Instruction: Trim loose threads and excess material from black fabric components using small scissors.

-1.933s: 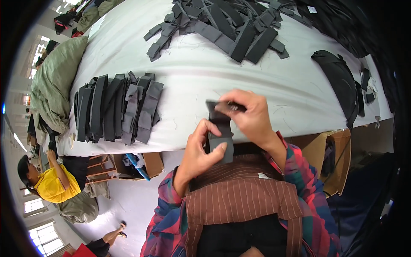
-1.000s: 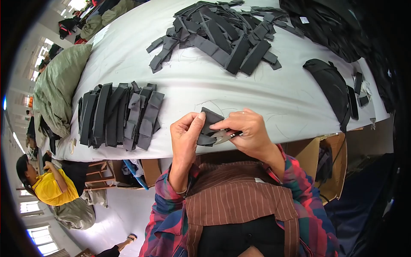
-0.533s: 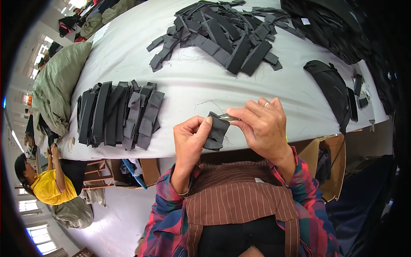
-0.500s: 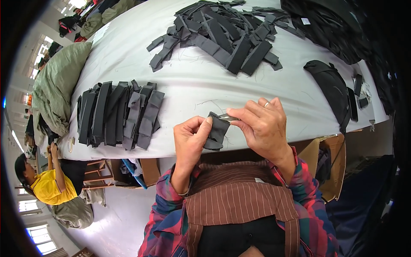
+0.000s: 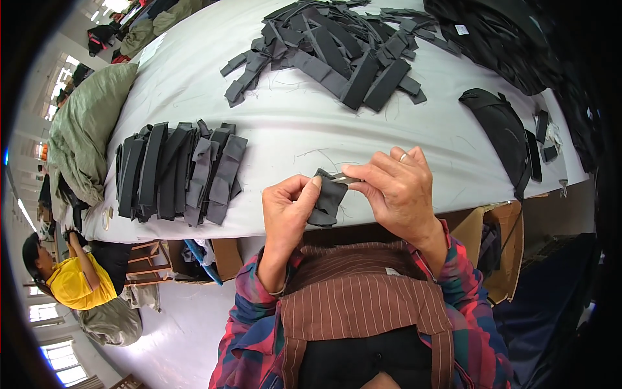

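Observation:
My left hand (image 5: 286, 204) pinches a small dark grey fabric piece (image 5: 329, 202) between thumb and fingers, just above the table's near edge. At the upper corner of the fabric, the tip of a slim, pointed metal tool (image 5: 350, 179) meets the edge. My right hand (image 5: 400, 191), with a ring on one finger, is closed around that tool; its exact kind is partly hidden by the fingers. To the left lies a row of dark fabric strips (image 5: 175, 172), set side by side. Farther off is a loose heap of similar strips (image 5: 337, 52).
The white-covered table (image 5: 272, 129) carries loose threads. On its right are a black curved fabric piece (image 5: 495, 129), a dark phone-like object (image 5: 533, 157) and black cloth (image 5: 499, 39). A green sack (image 5: 94, 129) leans at left, near a person in yellow (image 5: 81, 282). Cardboard boxes (image 5: 508, 249) stand below.
My hands and the fabric piece stay almost where they were. The view has shifted very slightly. At the far left, the person in yellow has lowered their hands a little.

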Motion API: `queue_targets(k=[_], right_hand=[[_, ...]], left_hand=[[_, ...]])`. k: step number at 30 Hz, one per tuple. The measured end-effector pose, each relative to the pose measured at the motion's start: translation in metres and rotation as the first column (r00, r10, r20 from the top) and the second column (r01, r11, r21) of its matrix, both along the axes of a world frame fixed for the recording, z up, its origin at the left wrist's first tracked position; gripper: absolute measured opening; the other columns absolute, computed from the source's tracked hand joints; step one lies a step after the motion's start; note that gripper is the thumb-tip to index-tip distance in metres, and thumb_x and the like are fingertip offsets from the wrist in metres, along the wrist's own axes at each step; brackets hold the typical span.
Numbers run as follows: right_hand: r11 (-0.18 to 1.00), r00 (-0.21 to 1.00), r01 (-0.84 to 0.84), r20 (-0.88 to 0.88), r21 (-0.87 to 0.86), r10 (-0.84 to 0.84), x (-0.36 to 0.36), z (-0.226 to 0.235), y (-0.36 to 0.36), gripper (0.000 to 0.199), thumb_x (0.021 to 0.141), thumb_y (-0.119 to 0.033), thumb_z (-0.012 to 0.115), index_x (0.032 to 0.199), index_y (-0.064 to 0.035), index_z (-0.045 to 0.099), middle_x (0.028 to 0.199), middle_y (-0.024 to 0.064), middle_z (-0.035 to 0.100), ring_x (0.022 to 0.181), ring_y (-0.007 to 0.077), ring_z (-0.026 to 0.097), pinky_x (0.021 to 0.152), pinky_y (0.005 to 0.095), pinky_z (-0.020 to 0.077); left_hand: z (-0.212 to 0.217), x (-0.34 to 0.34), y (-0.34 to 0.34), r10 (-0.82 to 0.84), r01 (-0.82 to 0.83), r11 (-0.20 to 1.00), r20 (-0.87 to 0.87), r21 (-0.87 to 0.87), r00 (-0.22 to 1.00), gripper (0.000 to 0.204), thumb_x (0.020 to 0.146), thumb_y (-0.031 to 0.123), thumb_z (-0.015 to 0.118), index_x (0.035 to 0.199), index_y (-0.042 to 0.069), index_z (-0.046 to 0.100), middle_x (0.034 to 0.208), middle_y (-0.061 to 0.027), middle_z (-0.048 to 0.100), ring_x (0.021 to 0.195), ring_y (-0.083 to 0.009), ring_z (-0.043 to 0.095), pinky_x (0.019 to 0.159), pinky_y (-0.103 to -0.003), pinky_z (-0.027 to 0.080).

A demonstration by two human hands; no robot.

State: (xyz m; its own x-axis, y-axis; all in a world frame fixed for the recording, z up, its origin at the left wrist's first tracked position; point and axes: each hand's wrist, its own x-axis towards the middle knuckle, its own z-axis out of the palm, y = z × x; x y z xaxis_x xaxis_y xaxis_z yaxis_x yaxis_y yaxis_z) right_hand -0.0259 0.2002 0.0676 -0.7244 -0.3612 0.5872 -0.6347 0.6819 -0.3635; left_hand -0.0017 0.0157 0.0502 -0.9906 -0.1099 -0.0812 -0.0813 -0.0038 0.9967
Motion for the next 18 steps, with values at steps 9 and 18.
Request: queue_targets(k=[9, 18], right_hand=[[1.0, 0.998, 0.02, -0.056, 0.017, -0.019, 0.003, 0.0005, -0.0024, 0.021, 0.069, -0.016, 0.074, 0.09, -0.0172, 0.07, 0.065, -0.0024, 0.048, 0.061, 0.0191, 0.043, 0.062, 0.0331, 0.027], [0.996, 0.993, 0.068, -0.101, 0.052, -0.063, 0.0078, 0.0018, -0.0077, 0.022, 0.068, -0.016, 0.074, 0.089, -0.0169, 0.07, 0.064, -0.0024, 0.048, 0.061, 0.0191, 0.043, 0.061, 0.0331, 0.0266]], left_hand=[[0.0004, 0.0006, 0.0007, -0.01, 0.01, 0.999, 0.005, -0.044, 1.0, 0.024, 0.088, 0.014, 0.063, 0.068, 0.0, 0.064, 0.052, 0.0083, 0.046, 0.048, 0.0008, 0.033, 0.043, -0.021, 0.021], [-0.0024, 0.0011, 0.0009, 0.0, 0.001, 0.999, 0.009, -0.039, 1.0, 0.025, 0.088, 0.014, 0.063, 0.067, 0.001, 0.063, 0.051, 0.0084, 0.045, 0.048, 0.0007, 0.033, 0.043, -0.021, 0.021]])
